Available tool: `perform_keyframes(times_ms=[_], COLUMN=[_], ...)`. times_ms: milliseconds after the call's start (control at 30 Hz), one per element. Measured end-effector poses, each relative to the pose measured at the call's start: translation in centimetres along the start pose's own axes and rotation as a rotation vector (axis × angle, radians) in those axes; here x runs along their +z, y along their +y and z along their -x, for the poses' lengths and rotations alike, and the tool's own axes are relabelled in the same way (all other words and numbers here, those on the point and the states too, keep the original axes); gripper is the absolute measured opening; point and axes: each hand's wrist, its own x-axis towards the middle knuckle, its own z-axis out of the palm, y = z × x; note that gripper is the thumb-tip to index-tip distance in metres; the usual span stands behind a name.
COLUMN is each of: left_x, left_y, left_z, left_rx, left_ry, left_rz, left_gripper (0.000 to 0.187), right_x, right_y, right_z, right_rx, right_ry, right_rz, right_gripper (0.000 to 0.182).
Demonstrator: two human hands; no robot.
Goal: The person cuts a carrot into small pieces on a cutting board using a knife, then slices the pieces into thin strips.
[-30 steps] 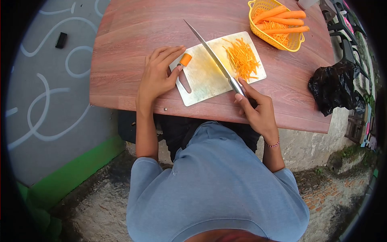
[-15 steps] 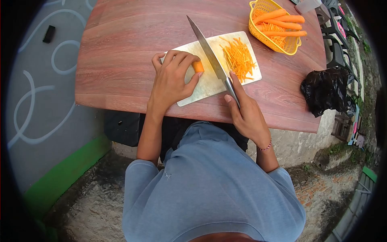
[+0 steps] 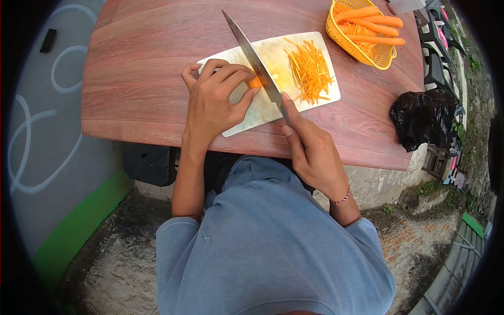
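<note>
My left hand (image 3: 216, 100) grips a short piece of carrot (image 3: 254, 82) against the white cutting board (image 3: 252, 114), fingertips curled over its top and the thumb at its near side. In my right hand (image 3: 314, 149) is the handle of a large kitchen knife (image 3: 255, 60). Its blade slants away to the upper left and crosses the board right beside the carrot's cut end. A heap of thin carrot strips (image 3: 310, 71) lies on the board's right part, on the other side of the blade.
A yellow plastic basket (image 3: 362, 55) with whole carrots (image 3: 375, 39) and more shreds stands at the table's back right. On the right edge of the reddish wooden table (image 3: 142, 79) sits a black plastic bag (image 3: 422, 118). Dark chairs (image 3: 440, 68) stand beyond.
The knife has moved left, from the middle of the board to the carrot's cut end. My left hand keeps its hold on the carrot piece. The whole view has shifted slightly.
</note>
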Motion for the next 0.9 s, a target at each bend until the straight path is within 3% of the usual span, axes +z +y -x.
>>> perform_keyframes(times_ms=[667,900], left_x=[0.6,0.8], left_y=[0.0,-0.4], left_z=[1.2,1.3], left_rx=[-0.013,-0.004], left_ry=[0.048,0.078], left_rz=[-0.071,-0.056], left_gripper=[0.027,0.028], right_x=[0.8,2.5], right_y=[-1.4,0.6], right_z=[0.9,-2.5], right_rx=[0.101,0.002], right_ry=[-0.089,0.029], right_rz=[0.169,0.088], right_gripper=[0.068,0.066])
